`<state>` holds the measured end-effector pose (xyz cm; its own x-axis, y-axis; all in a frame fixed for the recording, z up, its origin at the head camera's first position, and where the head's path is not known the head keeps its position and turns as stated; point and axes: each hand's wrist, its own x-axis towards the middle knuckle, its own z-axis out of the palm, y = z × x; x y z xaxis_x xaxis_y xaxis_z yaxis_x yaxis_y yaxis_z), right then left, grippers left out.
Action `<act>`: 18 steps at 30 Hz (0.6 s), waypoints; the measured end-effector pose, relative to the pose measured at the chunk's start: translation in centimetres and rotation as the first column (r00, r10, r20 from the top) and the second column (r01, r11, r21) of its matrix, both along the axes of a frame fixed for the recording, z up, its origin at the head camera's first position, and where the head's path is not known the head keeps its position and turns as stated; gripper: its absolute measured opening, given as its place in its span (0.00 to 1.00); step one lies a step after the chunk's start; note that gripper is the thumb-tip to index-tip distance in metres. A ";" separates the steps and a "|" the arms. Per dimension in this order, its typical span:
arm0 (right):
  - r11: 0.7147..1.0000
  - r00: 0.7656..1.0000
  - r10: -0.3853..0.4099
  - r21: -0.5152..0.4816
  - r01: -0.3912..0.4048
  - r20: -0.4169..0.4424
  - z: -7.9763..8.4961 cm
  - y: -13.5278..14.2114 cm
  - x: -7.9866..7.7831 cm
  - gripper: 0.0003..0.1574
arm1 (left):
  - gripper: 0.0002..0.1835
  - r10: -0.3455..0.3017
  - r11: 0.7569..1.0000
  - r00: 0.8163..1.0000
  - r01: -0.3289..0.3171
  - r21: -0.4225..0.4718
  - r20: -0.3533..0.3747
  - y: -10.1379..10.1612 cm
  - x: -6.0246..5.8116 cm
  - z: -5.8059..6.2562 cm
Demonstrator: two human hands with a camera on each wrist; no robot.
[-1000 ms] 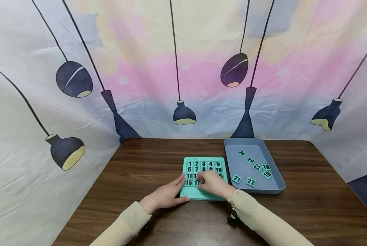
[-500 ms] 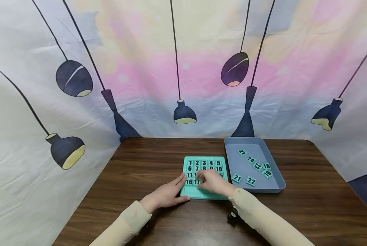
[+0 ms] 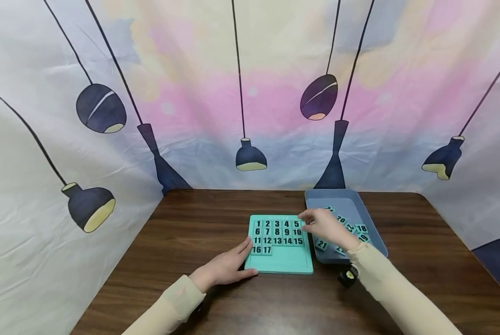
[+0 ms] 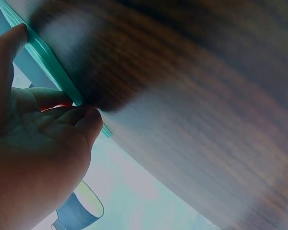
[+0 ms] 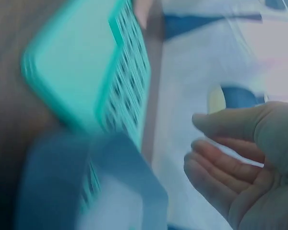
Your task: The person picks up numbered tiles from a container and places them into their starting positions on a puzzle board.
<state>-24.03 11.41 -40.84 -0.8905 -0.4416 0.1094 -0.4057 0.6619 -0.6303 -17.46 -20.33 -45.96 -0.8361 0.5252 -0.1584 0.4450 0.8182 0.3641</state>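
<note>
A turquoise number board [image 3: 279,263] lies on the table, its tiles filling the upper rows from 1 up to the 17 tile [image 3: 267,250]. At its lower left corner my left hand [image 3: 224,266] holds the board, thumb on the near edge and fingers along the left side. In the left wrist view, fingertips curl at the board's edge [image 4: 57,67]. My right hand [image 3: 327,229] is over the tray's left side, and the right wrist view shows a gap between thumb and fingers [image 5: 211,177] with nothing in it.
Right of the board stands a blue-grey tray [image 3: 377,237] with several loose number tiles, among them the 18 tile [image 3: 361,228] and 21 tile [image 3: 321,244]; my right hand partly hides others. A cloth backdrop [image 3: 191,93] with printed lamps hangs behind the wooden table [image 3: 208,209].
My right hand has left the board near the 17 tile and moved right and away from me to the tray, uncovering the tiles beneath. The left hand has stayed at the board's corner.
</note>
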 end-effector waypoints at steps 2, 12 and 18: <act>0.998 0.999 -0.049 0.024 0.049 0.001 0.5 1.8 -0.7 0.26 | 0.48 0.004 1.000 1.000 -0.004 0.003 0.000 0.0 0.0 0.0; 0.975 0.965 -0.191 0.152 0.164 0.178 0.7 10.1 -2.1 0.49 | 0.48 -0.001 1.000 1.000 0.001 -0.004 0.012 0.0 0.3 -0.6; 0.969 0.946 -0.223 0.158 0.189 0.236 -0.2 12.3 -2.3 0.57 | 0.48 -0.002 1.000 1.000 0.001 -0.012 -0.011 -0.1 -0.1 -0.5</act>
<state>-26.31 23.67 -41.01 -0.9547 -0.2405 -0.1750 -0.0919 0.7982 -0.5953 -17.52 -20.43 -46.48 -0.8371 0.5246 -0.1552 0.4503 0.8218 0.3491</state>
